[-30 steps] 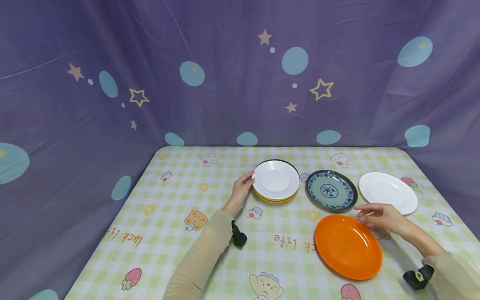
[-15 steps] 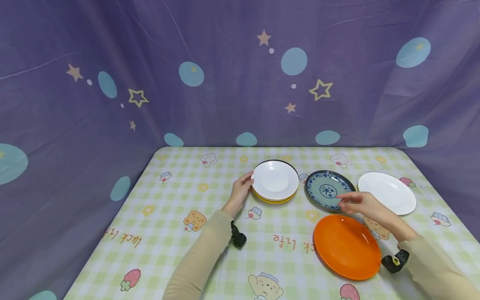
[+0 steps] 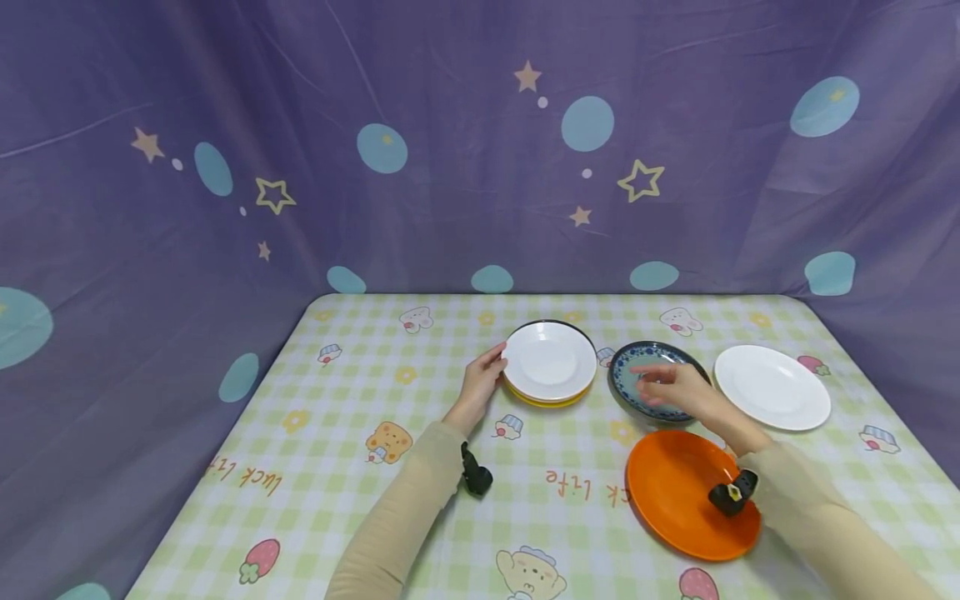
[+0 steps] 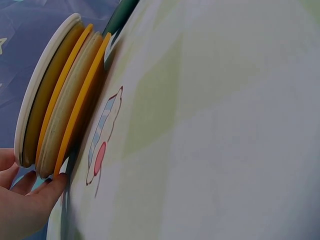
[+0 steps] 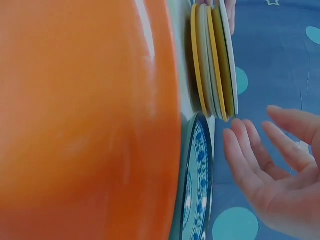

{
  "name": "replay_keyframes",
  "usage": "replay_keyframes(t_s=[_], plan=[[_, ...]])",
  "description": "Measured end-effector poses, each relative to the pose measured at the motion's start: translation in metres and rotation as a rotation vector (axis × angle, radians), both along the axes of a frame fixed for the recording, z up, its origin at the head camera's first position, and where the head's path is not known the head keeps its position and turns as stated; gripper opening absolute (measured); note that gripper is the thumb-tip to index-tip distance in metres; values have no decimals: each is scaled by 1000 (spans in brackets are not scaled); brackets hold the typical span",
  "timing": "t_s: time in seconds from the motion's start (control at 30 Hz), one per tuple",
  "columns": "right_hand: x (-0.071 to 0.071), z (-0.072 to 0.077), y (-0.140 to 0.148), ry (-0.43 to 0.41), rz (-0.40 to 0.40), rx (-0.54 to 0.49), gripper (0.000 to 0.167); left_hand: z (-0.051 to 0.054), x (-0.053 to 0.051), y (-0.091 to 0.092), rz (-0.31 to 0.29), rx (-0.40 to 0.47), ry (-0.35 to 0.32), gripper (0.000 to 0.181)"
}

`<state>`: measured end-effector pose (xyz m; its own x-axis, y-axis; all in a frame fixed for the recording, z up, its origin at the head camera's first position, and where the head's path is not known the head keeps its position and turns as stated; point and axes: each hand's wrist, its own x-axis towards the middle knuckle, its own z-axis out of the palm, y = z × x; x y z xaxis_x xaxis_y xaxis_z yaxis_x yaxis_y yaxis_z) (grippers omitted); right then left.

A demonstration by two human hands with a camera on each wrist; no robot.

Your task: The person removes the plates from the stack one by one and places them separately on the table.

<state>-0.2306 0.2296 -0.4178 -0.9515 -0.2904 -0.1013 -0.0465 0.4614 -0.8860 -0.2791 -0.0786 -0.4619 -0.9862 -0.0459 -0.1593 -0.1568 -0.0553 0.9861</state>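
My left hand (image 3: 478, 387) grips the left edge of a stack of plates topped by a white plate (image 3: 551, 360). Seen from the left wrist, its fingertips lie along the stacked rims, where a yellow plate (image 4: 82, 107) shows among several layers. My right hand (image 3: 675, 390) is over the blue-patterned plate (image 3: 624, 392) with nothing in it, partly covering that plate. Its fingers are spread and slightly bent in the right wrist view, apart from the stack. An orange plate (image 3: 667, 487) lies nearer, below the right wrist.
A white oval plate (image 3: 772, 387) lies at the right. All the plates are on a checked tablecloth (image 3: 337, 500) with cartoon prints. A purple curtain (image 3: 450, 217) stands behind the table and on its left.
My right hand has moved left, from beside the orange plate to over the blue-patterned plate. The left hand has stayed at the stack, and the plates lie as before.
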Motion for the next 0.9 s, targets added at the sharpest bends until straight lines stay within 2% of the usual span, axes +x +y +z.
replay_keyframes(t_s=[0.23, 0.63, 0.9], plan=[[-13, 3, -18, -32, -48, -7, 43, 0, 0, -1, 6, -7, -11, 37], [-31, -1, -49, -79, -140, -111, 43, 2, 1, 0, 2, 0, -18, 37], [-39, -5, -62, -92, -202, -82, 45, 3, 2, 0, 4, 4, -21, 37]])
